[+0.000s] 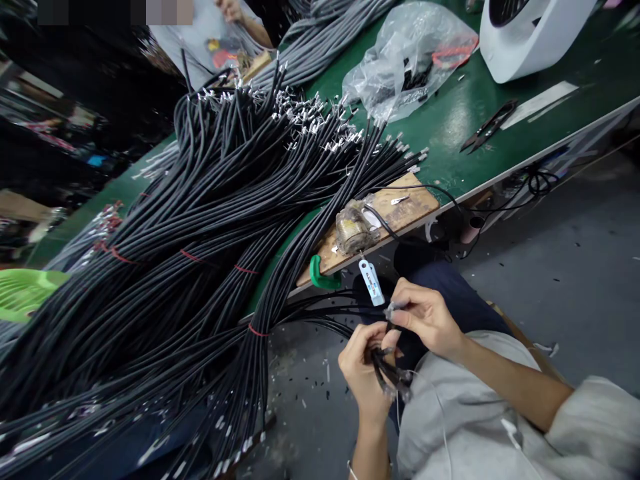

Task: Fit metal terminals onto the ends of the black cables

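Note:
Several black cables [340,310] run from the left into my left hand [367,367], whose fingers are wrapped round them. Their ends stick out below that hand and look blurred. Just above it, my right hand [425,317] pinches a small pale cable end between thumb and fingertips. Both hands are close together over my lap, below the table edge. A light blue clip [371,283] hangs from the board near my right hand. Large bundles of black cables [210,213] with pale ends, some tied with red bands, lie on the green table [450,120].
A wooden board [410,199] at the table edge carries a taped lump [354,228] and a green clamp [323,275]. Farther back are snips [489,127], a plastic bag [400,60] and a white appliance [535,47]. Another person's hand [230,9] shows at the top.

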The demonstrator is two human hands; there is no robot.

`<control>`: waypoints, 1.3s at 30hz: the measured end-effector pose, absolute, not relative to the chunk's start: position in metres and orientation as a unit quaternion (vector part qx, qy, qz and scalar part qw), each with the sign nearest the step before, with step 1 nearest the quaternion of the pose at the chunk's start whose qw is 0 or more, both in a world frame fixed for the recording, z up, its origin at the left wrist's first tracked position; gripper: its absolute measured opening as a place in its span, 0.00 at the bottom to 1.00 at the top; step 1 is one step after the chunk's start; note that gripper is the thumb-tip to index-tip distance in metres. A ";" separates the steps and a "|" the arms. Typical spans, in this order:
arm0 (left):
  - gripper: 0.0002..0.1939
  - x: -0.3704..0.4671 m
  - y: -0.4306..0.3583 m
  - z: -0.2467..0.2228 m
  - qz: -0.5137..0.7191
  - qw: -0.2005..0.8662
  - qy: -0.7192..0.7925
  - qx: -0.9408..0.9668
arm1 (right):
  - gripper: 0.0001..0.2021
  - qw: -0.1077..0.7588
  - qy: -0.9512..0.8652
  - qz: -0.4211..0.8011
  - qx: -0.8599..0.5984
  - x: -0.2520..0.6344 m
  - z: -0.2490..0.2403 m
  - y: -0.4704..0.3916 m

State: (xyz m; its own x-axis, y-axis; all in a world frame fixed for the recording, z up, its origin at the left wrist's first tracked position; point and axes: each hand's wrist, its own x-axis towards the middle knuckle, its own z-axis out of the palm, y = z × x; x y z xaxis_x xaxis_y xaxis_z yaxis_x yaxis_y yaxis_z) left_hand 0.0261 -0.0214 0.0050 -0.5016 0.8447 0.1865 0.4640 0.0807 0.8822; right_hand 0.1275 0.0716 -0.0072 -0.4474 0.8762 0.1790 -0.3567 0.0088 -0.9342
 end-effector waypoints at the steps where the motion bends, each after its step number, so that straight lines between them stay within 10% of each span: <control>1: 0.03 0.027 -0.020 0.006 0.503 0.185 0.706 0.462 | 0.11 0.460 -0.480 0.711 -0.228 0.124 -0.010 0.068; 7: 0.13 0.026 -0.014 0.018 0.506 0.194 0.667 0.511 | 0.14 0.313 -0.238 0.910 -0.129 0.114 -0.019 0.060; 18: 0.20 0.027 -0.017 0.014 0.486 0.263 0.710 0.438 | 0.13 0.385 -0.407 0.802 -0.206 0.117 -0.003 0.067; 26: 0.20 0.028 -0.018 0.015 0.475 0.216 0.731 0.440 | 0.07 0.600 -0.626 0.424 -0.261 0.111 -0.019 0.058; 32: 0.09 0.005 -0.011 0.023 0.522 0.285 0.626 0.505 | 0.21 0.252 -0.389 0.871 -0.160 0.124 -0.001 0.085; 36: 0.05 0.005 -0.003 0.023 0.524 0.236 0.624 0.529 | 0.25 0.071 -0.464 0.872 -0.141 0.134 0.003 0.119; 39: 0.05 0.008 -0.003 0.024 0.525 0.216 0.632 0.528 | 0.26 0.105 -0.524 0.819 -0.207 0.133 0.008 0.144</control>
